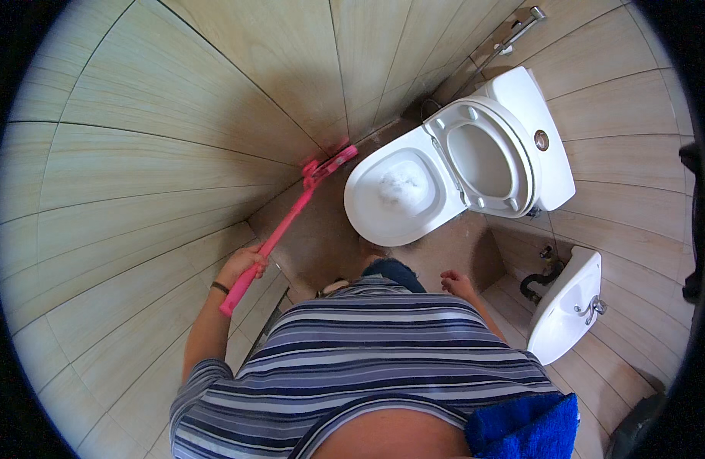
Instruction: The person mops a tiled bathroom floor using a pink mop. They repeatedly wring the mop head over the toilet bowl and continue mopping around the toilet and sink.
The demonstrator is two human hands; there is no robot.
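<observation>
My left hand (246,267) grips the pink handle of a plastic floor squeegee (288,220), near its upper end. The squeegee's pink head (336,162) is low in the corner, where the tiled wall meets the brown floor, left of the toilet bowl. My right hand (457,284) hangs beside my body with loosely curled fingers, and nothing shows in it. In front of me stands a white toilet (371,220) with its lid and seat (516,166) raised. Whitish foam or churned water (399,186) shows in the bowl.
A white washbasin (562,321) with a metal tap (593,310) juts from the right wall, a dark drain pipe (539,281) below it. A metal bidet sprayer (519,31) hangs behind the toilet. Blue cloth (522,427) lies on my shoulder. Tiled walls (174,115) stand close.
</observation>
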